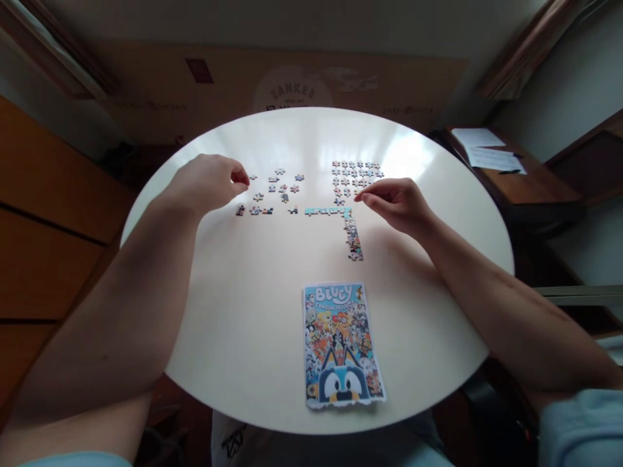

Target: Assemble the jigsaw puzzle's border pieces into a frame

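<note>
My left hand hovers over the far left of the table, fingers curled and thumb drawn in; anything in its grasp is hidden. Just right of it lies a small puzzle piece, near a scatter of loose pieces. On the right, the thumb and forefinger of my right hand pinch at a puzzle piece on the near side of several neat rows of pieces. Below those rows, joined border pieces form a corner: a light-blue strip and a multicoloured strip running towards me.
A Bluey picture sheet with a torn lower edge lies near the front of the round white table. Papers and pens rest on a brown side table at the right. Orange-brown cabinet fronts stand at the left.
</note>
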The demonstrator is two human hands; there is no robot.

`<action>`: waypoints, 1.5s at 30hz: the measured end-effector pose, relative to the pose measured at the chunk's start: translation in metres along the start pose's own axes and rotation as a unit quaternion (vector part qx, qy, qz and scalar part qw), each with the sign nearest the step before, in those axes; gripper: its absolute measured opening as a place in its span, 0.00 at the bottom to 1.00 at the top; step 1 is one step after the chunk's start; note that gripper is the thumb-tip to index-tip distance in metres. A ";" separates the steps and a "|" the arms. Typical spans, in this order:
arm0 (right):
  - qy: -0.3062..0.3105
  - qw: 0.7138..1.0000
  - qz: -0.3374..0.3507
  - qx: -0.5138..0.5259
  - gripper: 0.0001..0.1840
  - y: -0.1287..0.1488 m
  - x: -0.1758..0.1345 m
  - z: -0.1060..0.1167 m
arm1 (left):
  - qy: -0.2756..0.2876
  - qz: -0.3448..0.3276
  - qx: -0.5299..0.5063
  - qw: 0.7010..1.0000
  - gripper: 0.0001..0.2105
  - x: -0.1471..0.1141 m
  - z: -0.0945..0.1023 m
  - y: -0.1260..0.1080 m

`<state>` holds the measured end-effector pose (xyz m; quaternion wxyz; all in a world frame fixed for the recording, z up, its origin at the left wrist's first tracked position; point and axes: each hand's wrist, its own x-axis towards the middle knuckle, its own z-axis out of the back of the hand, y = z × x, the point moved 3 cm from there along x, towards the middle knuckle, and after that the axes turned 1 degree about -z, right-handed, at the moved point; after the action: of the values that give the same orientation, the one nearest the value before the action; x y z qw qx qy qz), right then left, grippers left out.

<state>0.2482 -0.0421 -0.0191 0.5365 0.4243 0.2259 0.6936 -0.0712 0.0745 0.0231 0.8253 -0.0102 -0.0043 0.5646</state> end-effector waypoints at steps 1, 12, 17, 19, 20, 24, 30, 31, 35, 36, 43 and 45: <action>-0.006 1.000 0.000 0.001 0.12 0.000 0.000 0.000 | -0.024 -0.007 -0.003 1.000 0.17 -0.002 0.003 -0.003; 0.030 0.999 0.002 0.035 0.13 -0.003 0.000 -0.006 | -0.132 -0.005 -0.032 0.991 0.26 -0.001 0.003 -0.008; 0.000 0.998 -0.001 0.064 0.12 -0.002 -0.003 -0.011 | -0.157 0.033 -0.040 0.986 0.17 0.004 -0.005 0.003; -0.029 0.997 0.004 0.076 0.11 -0.001 -0.005 -0.011 | -0.162 0.029 -0.036 0.986 0.15 0.003 -0.005 0.006; -0.042 0.996 0.003 0.079 0.10 0.000 -0.006 -0.010 | -0.158 0.025 -0.038 0.986 0.15 0.002 -0.004 0.007; -0.084 0.992 0.004 0.093 0.08 0.011 -0.010 -0.009 | -0.126 0.017 -0.060 0.990 0.13 -0.005 0.000 0.006; -0.139 0.984 -0.027 0.107 0.09 0.014 -0.016 -0.009 | -0.111 0.045 -0.115 0.986 0.10 -0.003 -0.004 0.016; -0.147 0.982 -0.039 0.114 0.10 0.012 -0.017 -0.010 | -0.114 0.059 -0.128 0.984 0.10 -0.002 -0.006 0.020; -0.165 0.975 -0.073 0.130 0.12 0.004 -0.021 -0.010 | -0.137 0.116 -0.157 0.971 0.09 0.001 -0.011 0.032; -0.166 0.974 -0.077 0.131 0.12 0.002 -0.021 -0.010 | -0.141 0.122 -0.160 0.969 0.09 0.001 -0.011 0.034; -0.177 0.976 -0.079 0.103 0.14 -0.004 -0.020 -0.008 | -0.141 0.127 -0.159 0.969 0.09 0.002 -0.010 0.032; -0.179 0.977 -0.078 0.090 0.13 -0.003 -0.019 -0.008 | -0.139 0.125 -0.158 0.970 0.09 0.002 -0.012 0.032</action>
<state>0.2447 -0.0576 -0.0326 0.5804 0.5689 0.2200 0.5395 -0.1001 0.0880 0.0107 0.7271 -0.0627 -0.2067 0.6516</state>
